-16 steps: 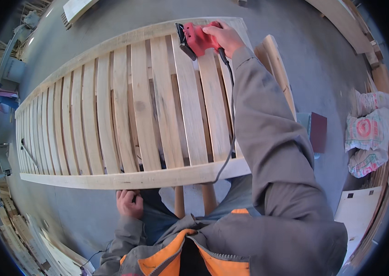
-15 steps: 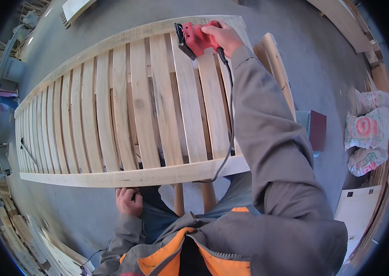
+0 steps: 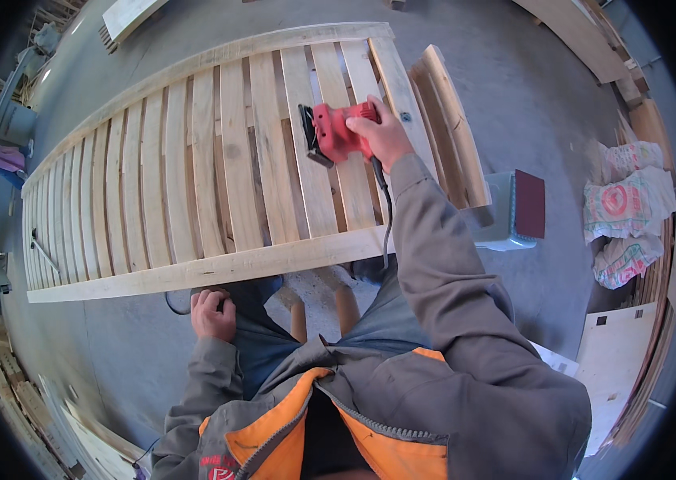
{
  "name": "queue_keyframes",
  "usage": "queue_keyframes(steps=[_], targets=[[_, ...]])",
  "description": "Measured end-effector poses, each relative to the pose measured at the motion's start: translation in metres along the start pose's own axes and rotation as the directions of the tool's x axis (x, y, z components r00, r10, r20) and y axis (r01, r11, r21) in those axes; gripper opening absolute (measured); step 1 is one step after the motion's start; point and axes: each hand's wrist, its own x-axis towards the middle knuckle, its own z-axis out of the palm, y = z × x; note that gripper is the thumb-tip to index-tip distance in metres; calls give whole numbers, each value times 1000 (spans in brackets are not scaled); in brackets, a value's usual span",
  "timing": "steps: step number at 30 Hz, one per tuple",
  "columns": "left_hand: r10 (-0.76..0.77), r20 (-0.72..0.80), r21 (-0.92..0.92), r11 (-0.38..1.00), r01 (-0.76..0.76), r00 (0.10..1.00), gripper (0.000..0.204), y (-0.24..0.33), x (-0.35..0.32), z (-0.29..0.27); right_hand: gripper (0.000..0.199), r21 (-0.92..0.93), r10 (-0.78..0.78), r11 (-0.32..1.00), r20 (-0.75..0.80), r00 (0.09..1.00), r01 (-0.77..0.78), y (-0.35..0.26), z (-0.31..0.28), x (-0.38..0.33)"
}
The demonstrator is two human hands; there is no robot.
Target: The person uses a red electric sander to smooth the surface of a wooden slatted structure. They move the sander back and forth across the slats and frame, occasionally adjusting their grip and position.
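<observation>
My right hand [image 3: 384,136] grips a red electric sander [image 3: 336,132] by its body. Its black pad is turned to the left and tilted, over the right part of a slatted wooden frame [image 3: 238,152]; whether it touches the slats I cannot tell. A black power cord [image 3: 385,210] drops from the sander past my right sleeve and across the frame's near rail [image 3: 194,276]. My left hand [image 3: 214,314] is closed just below that rail, in front of my leg. A dark loop of cord [image 3: 174,306] shows beside it; what its fingers hold is hidden.
A slender dark tool [image 3: 44,252] lies on the frame's left end. Right of the frame stand a wooden piece [image 3: 454,128] and a pale bin [image 3: 494,212] with a dark red sheet [image 3: 528,204]. Farther right are white sacks [image 3: 620,204] and a white panel [image 3: 616,352].
My right hand has brought the sander nearer to me, from the frame's far edge toward the middle of the slats. The view has shifted, and a cord loop now shows beside my left hand.
</observation>
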Motion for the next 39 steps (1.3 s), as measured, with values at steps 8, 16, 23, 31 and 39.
queue_keyframes(steps=[8,16,23,31,39], targets=[[6,-27,-9,1000,-6,1000,9,1,-13,-1,96,15,-3,1000,-16,1000,3,19,-12,-85],[17,-55,12,1000,-16,998,10,-1,-19,2,92,-60,-5,998,-34,999,3,31,-19,-128],[10,-49,39,999,-8,999,10,6,-19,-3,91,-22,-40,999,-22,999,40,42,-20,-134],[14,-45,37,999,-12,999,10,6,-17,2,87,-113,-162,981,-36,986,157,29,-9,-103],[68,-19,-301,951,-71,997,23,9,-32,4,85,-62,-256,966,-89,963,251,-52,32,-137]])
